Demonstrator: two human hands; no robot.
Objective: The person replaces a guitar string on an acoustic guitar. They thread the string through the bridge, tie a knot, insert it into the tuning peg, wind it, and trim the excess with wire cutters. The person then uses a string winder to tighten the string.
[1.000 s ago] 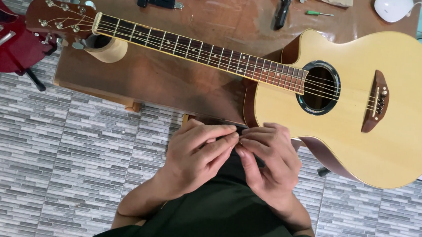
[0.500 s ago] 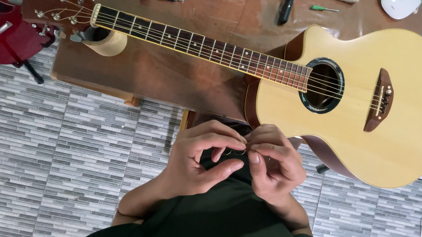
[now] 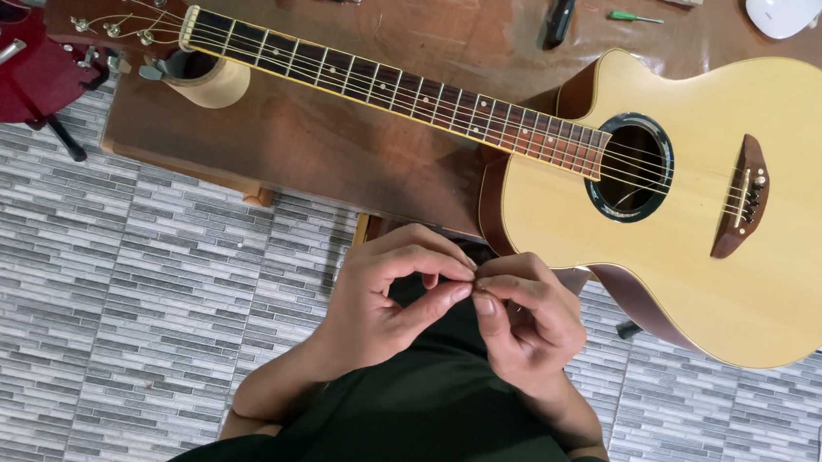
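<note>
The big pale acoustic guitar (image 3: 687, 204) is lying across the brown table (image 3: 378, 150), just beyond the hands. The left hand (image 3: 388, 298) and right hand (image 3: 527, 313) are meeting fingertip to fingertip, pinching something too small to make out. Since a moment ago, they've lifted off the dark shirt (image 3: 425, 428).

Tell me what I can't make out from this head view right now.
- Whatever sits between the fingertips: left hand and right hand pinch together and cover it; too small to tell.
- Red guitar: cut off by the left edge.
- Tools and white object on the table: cut by the top edge.
- Table's near edge: partly hidden under the acoustic guitar.
</note>
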